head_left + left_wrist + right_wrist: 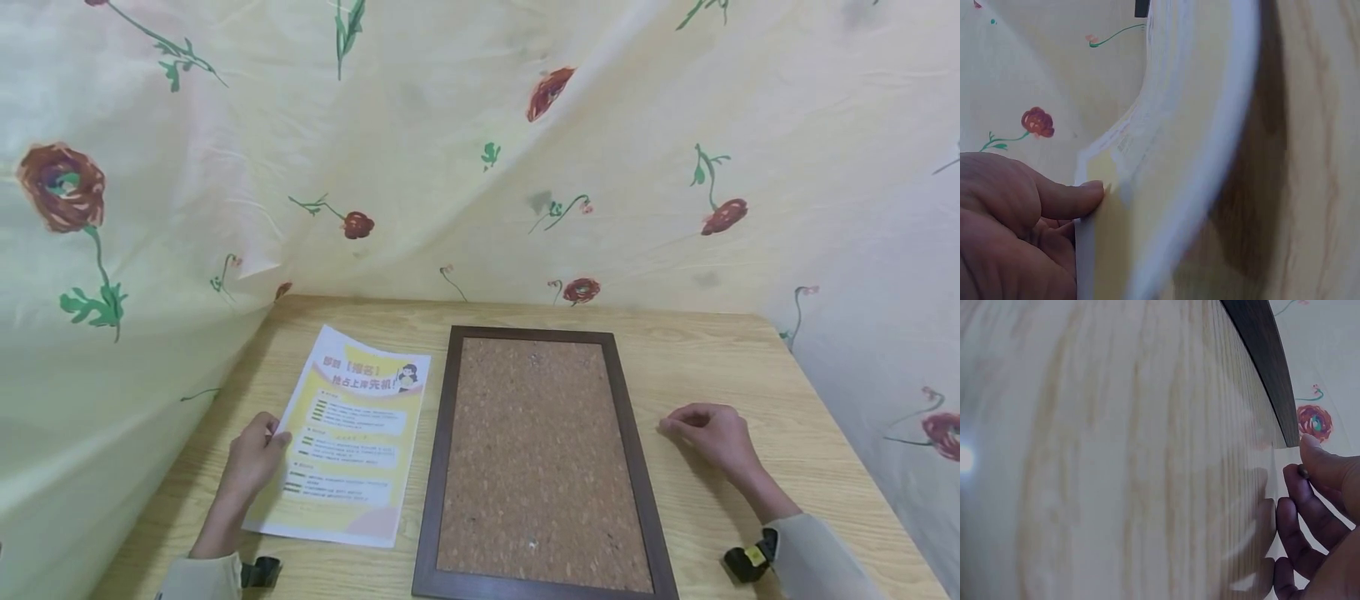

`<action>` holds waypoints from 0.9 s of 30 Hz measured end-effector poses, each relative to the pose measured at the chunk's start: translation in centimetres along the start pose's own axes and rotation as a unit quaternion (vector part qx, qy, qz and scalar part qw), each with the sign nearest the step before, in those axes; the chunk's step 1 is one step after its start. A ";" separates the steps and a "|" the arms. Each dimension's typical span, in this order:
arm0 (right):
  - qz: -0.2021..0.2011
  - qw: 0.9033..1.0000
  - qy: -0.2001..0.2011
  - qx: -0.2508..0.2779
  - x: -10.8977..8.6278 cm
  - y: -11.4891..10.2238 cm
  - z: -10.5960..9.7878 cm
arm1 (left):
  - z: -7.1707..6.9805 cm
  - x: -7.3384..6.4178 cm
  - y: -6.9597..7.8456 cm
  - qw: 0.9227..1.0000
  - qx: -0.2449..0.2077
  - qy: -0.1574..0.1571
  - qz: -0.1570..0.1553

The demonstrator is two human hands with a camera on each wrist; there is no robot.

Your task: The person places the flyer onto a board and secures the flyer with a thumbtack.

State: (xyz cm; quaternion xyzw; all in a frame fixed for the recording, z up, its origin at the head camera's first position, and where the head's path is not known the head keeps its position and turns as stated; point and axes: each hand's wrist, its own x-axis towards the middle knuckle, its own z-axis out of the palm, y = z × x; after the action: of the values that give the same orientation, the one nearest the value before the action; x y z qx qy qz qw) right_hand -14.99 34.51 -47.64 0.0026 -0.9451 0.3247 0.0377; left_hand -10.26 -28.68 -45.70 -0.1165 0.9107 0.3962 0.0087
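My left hand (255, 454) pinches the left edge of a printed sheet of paper (348, 450), white with yellow and pink print. In the left wrist view the thumb lies on the sheet's printed face, and the paper (1166, 169) bows, with a shadow on the wood beside it. Right of the sheet, a corkboard (543, 467) in a dark brown frame lies flat. My right hand (712, 433) is just right of the frame. Between its thumb and index finger it pinches a small, dark brown, roundish thing (1303, 472), mostly covered by the fingertips.
Everything is on a light wooden table (720, 358). A cream curtain (420, 150) with red flowers surrounds its back and sides. Black wrist devices sit at both cuffs, one (260, 572) on the left and one (748, 560) on the right.
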 end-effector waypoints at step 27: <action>0.013 0.999 0.042 -0.012 0.1 0.4 0.5 | -0.1 0.5 -0.2 0.998 -0.040 0.002 -0.049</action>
State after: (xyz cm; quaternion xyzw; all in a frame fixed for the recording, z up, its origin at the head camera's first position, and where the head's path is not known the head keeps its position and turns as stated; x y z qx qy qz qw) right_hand -15.10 34.51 -48.24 -0.0237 -0.9463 0.3139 0.0731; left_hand -10.72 -29.06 -45.84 -0.1618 0.8876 0.4307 0.0213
